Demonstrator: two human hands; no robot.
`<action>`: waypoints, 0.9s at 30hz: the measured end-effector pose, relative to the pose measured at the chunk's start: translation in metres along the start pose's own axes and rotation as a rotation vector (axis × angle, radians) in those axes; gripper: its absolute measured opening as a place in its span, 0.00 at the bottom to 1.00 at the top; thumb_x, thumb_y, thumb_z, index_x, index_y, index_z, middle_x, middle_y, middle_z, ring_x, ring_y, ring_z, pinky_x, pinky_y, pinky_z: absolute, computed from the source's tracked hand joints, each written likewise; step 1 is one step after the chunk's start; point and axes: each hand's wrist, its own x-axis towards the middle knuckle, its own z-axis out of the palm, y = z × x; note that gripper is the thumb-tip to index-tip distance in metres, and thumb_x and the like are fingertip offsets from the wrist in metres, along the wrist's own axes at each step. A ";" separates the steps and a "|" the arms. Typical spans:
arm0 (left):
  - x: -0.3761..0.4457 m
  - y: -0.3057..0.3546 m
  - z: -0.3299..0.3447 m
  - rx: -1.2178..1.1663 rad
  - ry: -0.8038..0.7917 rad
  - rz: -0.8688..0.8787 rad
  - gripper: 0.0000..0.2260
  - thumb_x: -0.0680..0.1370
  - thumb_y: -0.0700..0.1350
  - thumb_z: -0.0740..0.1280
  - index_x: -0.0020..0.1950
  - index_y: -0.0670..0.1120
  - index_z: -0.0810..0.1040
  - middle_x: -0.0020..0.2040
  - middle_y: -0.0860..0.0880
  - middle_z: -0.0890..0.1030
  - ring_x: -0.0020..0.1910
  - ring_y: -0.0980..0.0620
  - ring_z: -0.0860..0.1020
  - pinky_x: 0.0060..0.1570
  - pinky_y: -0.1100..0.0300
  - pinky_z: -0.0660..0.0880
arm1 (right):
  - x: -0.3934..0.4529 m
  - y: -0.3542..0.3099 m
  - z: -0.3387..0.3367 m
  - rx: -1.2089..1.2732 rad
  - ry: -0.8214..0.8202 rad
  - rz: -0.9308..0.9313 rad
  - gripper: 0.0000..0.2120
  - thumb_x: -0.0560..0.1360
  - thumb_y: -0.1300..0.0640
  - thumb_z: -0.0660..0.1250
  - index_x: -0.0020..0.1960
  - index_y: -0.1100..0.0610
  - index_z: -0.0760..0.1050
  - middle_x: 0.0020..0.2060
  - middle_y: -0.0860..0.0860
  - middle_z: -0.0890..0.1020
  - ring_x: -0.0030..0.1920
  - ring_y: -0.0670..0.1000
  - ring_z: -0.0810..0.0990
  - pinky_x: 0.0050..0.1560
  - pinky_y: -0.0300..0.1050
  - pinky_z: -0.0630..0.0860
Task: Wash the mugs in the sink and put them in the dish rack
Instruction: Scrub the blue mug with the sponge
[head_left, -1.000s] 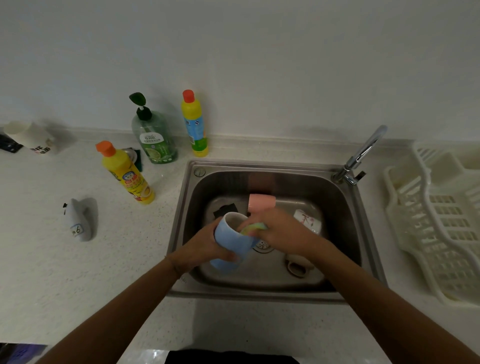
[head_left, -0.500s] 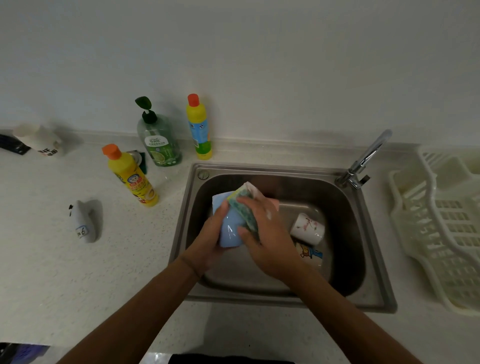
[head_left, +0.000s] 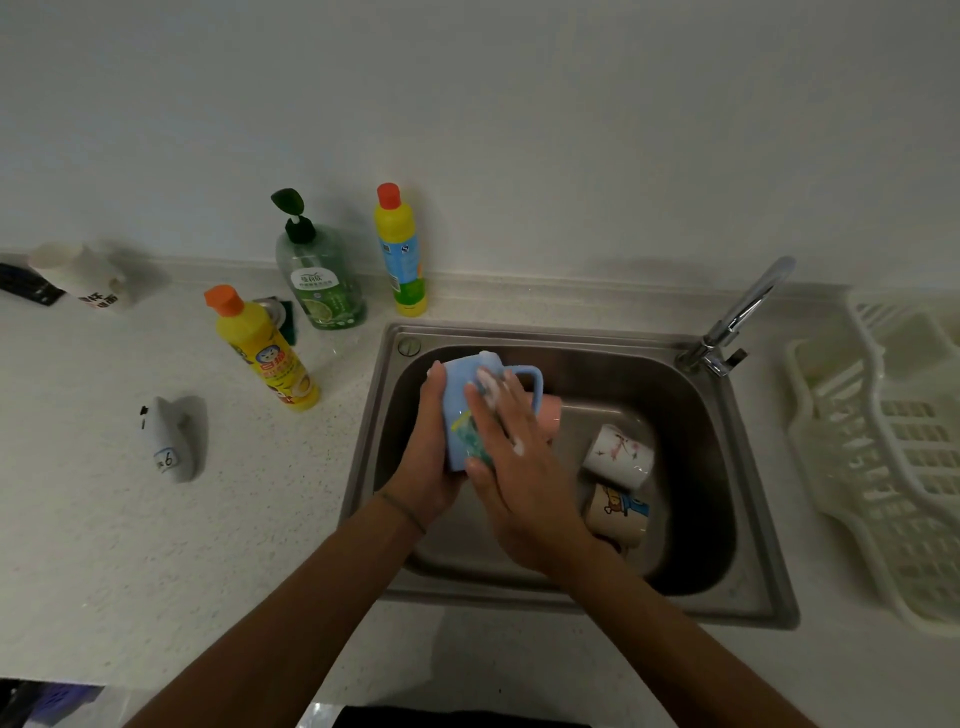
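Note:
Over the left half of the steel sink (head_left: 748, 582), my left hand (head_left: 428, 457) grips a light blue mug (head_left: 462, 387) from its left side, handle pointing right. My right hand (head_left: 519, 467) presses a yellow-green sponge (head_left: 475, 434) flat against the mug's side, with soap foam on the fingers. Behind my right hand a pink mug (head_left: 549, 410) lies in the basin, mostly hidden. A white mug with a pink flower print (head_left: 618, 454) lies on its side to the right. In front of it lies a beige cartoon mug (head_left: 615, 514). The cream dish rack (head_left: 893, 457) stands on the counter at right.
The faucet (head_left: 737, 317) rises at the sink's back right corner. Left of the sink stand two yellow bottles (head_left: 265, 353) (head_left: 400, 254) and a green soap dispenser (head_left: 317, 275). A small grey object (head_left: 171, 441) and a white cup (head_left: 83, 278) lie further left.
The blue mug has turned in my left hand so its handle now shows at the right. My right hand has slid the sponge lower down along the mug's side.

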 end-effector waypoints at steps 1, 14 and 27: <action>0.000 -0.003 0.002 0.028 -0.008 0.005 0.30 0.83 0.65 0.51 0.74 0.45 0.72 0.65 0.39 0.81 0.62 0.43 0.81 0.61 0.49 0.80 | 0.006 0.001 -0.002 0.034 0.024 0.034 0.31 0.84 0.50 0.56 0.81 0.42 0.43 0.79 0.35 0.38 0.82 0.49 0.43 0.78 0.62 0.58; -0.003 -0.010 0.010 0.055 -0.029 0.005 0.28 0.84 0.62 0.49 0.71 0.45 0.75 0.62 0.41 0.83 0.57 0.47 0.84 0.51 0.57 0.82 | 0.014 0.005 -0.010 -0.029 0.005 0.065 0.30 0.84 0.49 0.57 0.83 0.46 0.48 0.81 0.41 0.39 0.81 0.47 0.41 0.79 0.52 0.51; -0.002 -0.009 0.013 0.068 -0.051 0.000 0.27 0.84 0.62 0.50 0.67 0.46 0.77 0.57 0.44 0.85 0.54 0.48 0.84 0.47 0.57 0.83 | 0.019 0.007 -0.016 0.070 0.024 0.125 0.28 0.83 0.45 0.52 0.81 0.42 0.49 0.81 0.39 0.42 0.81 0.48 0.45 0.79 0.60 0.55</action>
